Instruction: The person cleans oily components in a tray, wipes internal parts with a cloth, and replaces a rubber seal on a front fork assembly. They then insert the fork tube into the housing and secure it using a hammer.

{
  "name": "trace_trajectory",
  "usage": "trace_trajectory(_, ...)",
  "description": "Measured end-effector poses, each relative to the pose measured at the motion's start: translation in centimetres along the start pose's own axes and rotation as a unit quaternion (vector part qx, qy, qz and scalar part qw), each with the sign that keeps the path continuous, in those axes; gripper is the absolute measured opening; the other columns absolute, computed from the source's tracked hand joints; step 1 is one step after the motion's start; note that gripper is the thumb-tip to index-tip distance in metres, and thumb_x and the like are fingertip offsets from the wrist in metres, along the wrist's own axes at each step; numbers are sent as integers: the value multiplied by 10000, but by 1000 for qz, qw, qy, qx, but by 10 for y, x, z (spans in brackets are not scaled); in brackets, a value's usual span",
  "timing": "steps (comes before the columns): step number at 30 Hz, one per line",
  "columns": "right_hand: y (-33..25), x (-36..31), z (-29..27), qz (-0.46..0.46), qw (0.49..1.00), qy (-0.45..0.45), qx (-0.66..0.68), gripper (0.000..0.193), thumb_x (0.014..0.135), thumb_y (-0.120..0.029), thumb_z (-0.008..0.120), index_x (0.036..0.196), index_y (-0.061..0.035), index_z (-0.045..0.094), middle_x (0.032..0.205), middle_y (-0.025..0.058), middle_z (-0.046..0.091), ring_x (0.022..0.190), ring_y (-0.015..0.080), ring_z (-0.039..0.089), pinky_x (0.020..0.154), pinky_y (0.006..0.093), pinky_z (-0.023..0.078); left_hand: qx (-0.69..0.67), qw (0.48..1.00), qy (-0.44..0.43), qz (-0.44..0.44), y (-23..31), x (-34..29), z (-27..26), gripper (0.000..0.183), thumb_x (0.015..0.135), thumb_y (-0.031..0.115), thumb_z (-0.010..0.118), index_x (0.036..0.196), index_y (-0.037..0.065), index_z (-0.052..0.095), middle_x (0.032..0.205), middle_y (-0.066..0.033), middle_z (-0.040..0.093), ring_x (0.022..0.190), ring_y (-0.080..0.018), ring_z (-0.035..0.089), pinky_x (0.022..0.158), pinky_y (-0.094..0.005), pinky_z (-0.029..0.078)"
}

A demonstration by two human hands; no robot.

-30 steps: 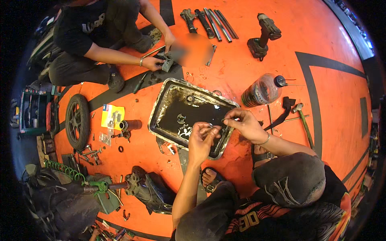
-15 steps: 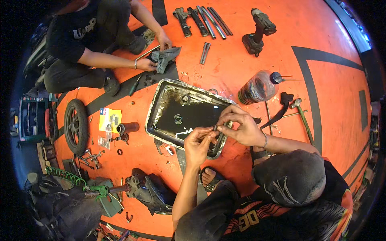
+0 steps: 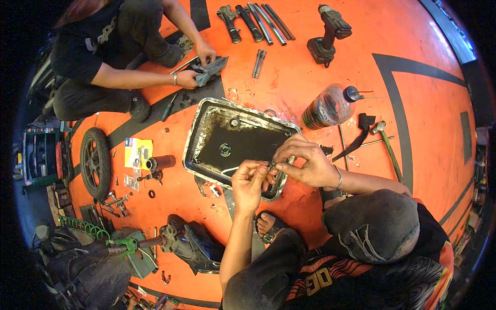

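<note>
Over the near right corner of a metal tray holding dark liquid, my two hands meet at their fingertips. My left hand pinches a tiny dark part, too small to name. On its other side, my right hand grips the same part between thumb and fingers. Below them in the tray, a ring-shaped piece and a smaller round piece sit in the liquid.
Across the tray a co-worker handles a grey cloth. A plastic bottle, a hammer and a cordless impact wrench lie to the right. A small wheel and a dark cylinder are on the left; metal tubes lie at the back.
The view has shifted slightly. My hands stay together over the tray, with my fingers moving a little around the small part. The co-worker's hands have drawn closer together on the cloth.
</note>
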State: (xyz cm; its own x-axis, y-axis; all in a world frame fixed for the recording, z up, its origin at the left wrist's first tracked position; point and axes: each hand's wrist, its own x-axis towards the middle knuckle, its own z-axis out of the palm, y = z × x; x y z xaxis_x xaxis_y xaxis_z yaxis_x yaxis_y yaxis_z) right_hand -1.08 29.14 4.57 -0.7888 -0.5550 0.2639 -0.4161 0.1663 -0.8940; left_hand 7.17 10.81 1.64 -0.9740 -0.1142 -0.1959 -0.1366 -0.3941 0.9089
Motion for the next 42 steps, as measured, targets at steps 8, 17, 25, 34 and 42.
trace_trajectory(8,6,-2,-2,-2,1000,-16,24,137,756,-100,801,866,-80,721,941,15,742,917,198,624,845,351,495,31,999,-12,-2,3,-2,2,161,992,144,622,1049,-6,623,852,-98,713,637,-97,614,512,-206,412)
trace_trajectory(17,4,6,-21,-33,995,-82,35,142,758,-105,830,855,-92,728,939,14,745,921,195,608,849,344,470,61,997,-44,-1,7,-5,4,175,995,140,617,1077,-14,624,874,-89,711,696,-89,634,534,-199,417)
trace_trajectory(25,-3,8,-25,-6,995,-95,27,224,742,-157,840,946,-100,767,917,16,732,908,198,595,853,352,471,91,995,-49,-3,8,-8,9,155,987,129,627,1090,13,628,760,-42,684,605,-37,524,525,-197,387)
trace_trajectory(34,-1,8,-28,0,994,-112,-3,199,746,-196,834,916,-113,771,920,11,726,896,208,585,859,351,459,186,981,-48,25,16,-9,12,149,950,45,650,1081,-24,635,873,-101,727,784,-121,685,662,-264,533)
trace_trajectory(42,4,4,-23,37,996,-82,-2,170,744,-216,843,852,-106,773,862,5,733,864,188,595,834,342,457,501,786,-26,360,12,2,15,179,837,5,715,1005,-1,653,966,-146,718,859,-318,707,750,-384,575)
